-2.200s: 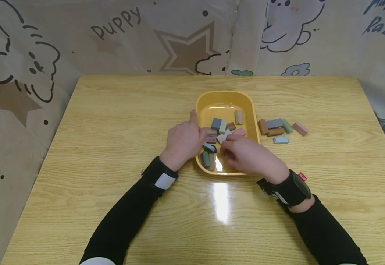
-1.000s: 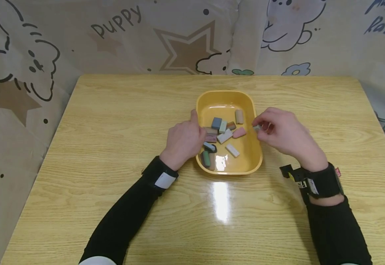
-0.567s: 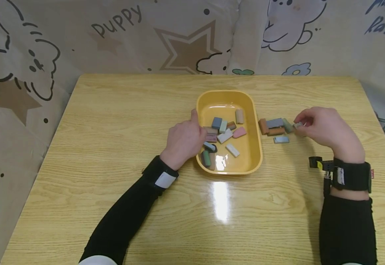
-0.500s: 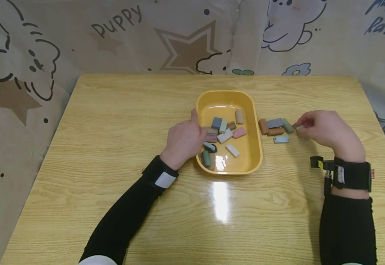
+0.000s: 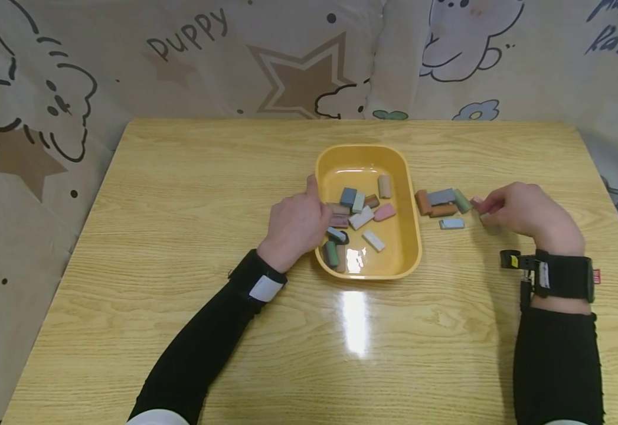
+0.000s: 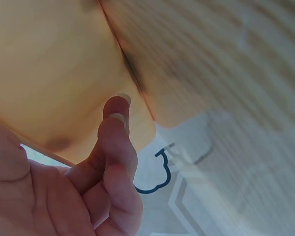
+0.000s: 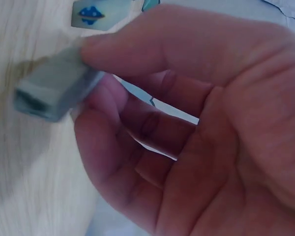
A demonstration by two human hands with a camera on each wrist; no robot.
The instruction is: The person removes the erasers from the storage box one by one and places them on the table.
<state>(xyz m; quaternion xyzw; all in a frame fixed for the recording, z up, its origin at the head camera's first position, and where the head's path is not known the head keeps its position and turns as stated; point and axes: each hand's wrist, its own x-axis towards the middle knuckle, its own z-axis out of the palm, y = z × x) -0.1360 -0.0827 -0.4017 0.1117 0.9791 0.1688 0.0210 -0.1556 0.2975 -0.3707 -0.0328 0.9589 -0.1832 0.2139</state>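
My left hand point(image 5: 298, 223) grips the left rim of a yellow plastic tray point(image 5: 359, 152); in the left wrist view its bent fingers point(image 6: 119, 128) lie against the tray's outer wall. Several small oblong blocks lie inside, among them a pink block point(image 5: 385, 212), a white block point(image 5: 373, 241) and a blue block point(image 5: 348, 196). Right of the tray, my right hand point(image 5: 523, 212) pinches a small grey-green block point(image 7: 59, 88) between thumb and fingertips, low over the table. A pale pink block point(image 5: 477, 202) shows at its fingertips in the head view.
Beside the tray's right wall lie an orange-brown block point(image 5: 422, 202), a grey-blue block point(image 5: 441, 197), a brown block point(image 5: 442, 211), a green block point(image 5: 461, 201) and a light blue block point(image 5: 451, 224). The wooden table point(image 5: 208, 165) ends at a printed cloth point(image 5: 287, 59) behind.
My right hand has gone from inside the tray, over its right wall, to the table beside the green block, carrying the grey-green block. The left hand has stayed at the rim.
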